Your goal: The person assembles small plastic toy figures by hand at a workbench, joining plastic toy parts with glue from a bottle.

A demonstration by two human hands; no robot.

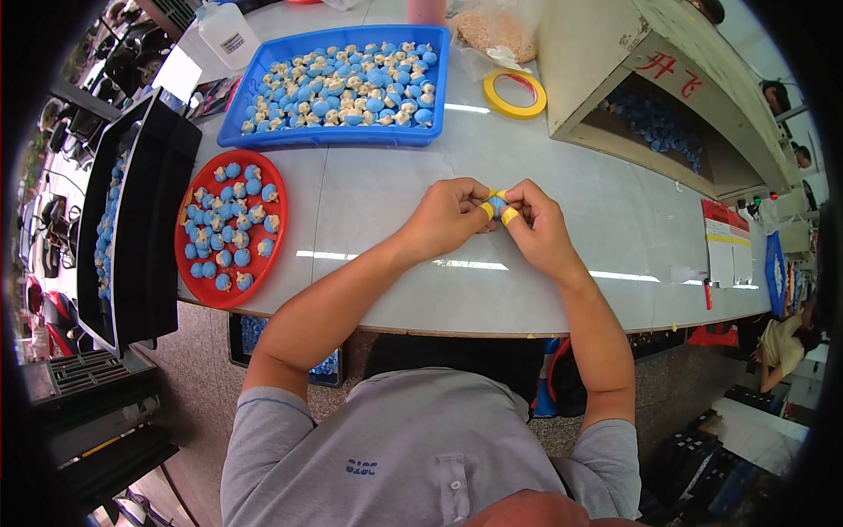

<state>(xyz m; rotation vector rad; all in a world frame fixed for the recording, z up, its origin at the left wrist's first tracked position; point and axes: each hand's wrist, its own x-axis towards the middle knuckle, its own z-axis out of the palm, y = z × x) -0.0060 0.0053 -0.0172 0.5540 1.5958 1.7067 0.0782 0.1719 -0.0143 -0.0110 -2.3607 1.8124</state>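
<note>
Over the middle of the table, my left hand and my right hand meet fingertip to fingertip, both closed. Pinched between them is a small blue piece, mostly hidden by the fingers. Yellow tape wraps several of my fingertips. Off to the left, a round red tray carries many small blue and cream figures. Beyond it stands a blue rectangular tray heaped with more blue and cream figures.
A yellow tape roll lies beside a bag of beige bits. At right stands an off-white metal cabinet with blue pieces inside. A black crate flanks the table's left end; a white jug is at the back. Papers lie far right.
</note>
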